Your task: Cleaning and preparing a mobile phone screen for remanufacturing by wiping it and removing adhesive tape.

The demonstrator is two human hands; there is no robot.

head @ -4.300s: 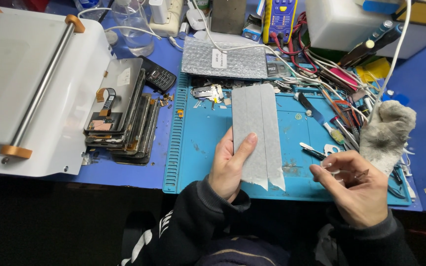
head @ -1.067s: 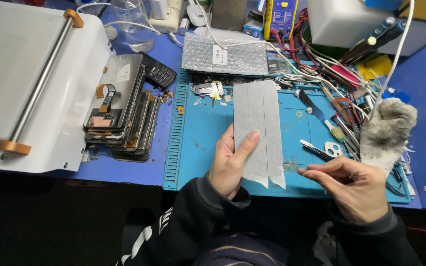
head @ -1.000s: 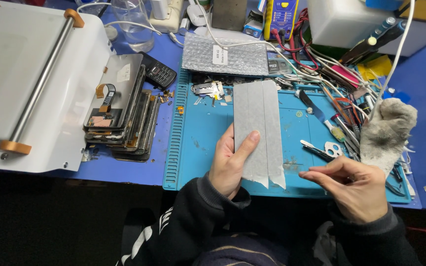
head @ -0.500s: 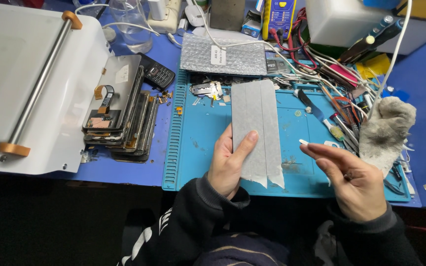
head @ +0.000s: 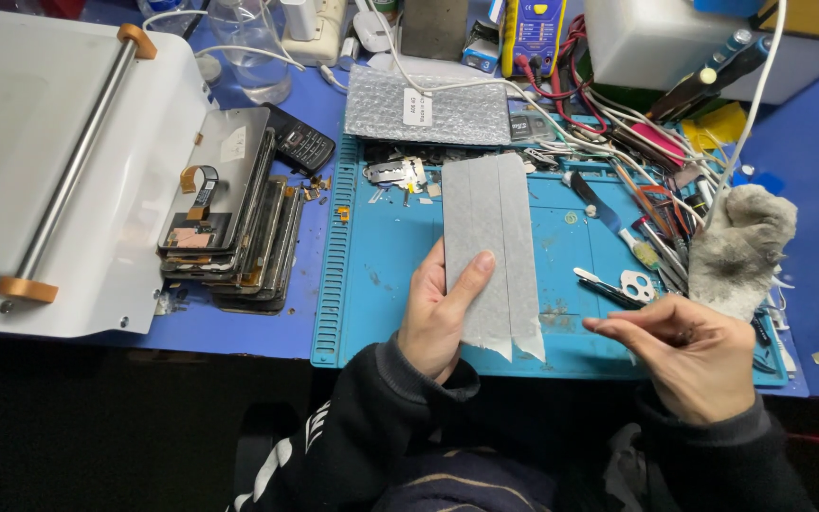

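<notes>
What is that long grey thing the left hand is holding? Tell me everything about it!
The grey panel is a flat, long rectangle covered in three side-by-side strips of dull grey tape. Their lower ends are cut unevenly and hang past the bottom edge. The left hand grips its lower left side, thumb pressed on the front, holding it just above the blue work mat. The right hand is apart from it.

screens (head: 229,204) left of mat (head: 386,256), rag (head: 739,248) right

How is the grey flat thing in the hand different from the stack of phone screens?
The grey panel is held up by the left hand; the stack of screens lies on the blue table. The panel is one piece covered in grey tape strips; the stack is several dark pieces with orange ribbon cable showing. Both are flat rectangles.
</notes>
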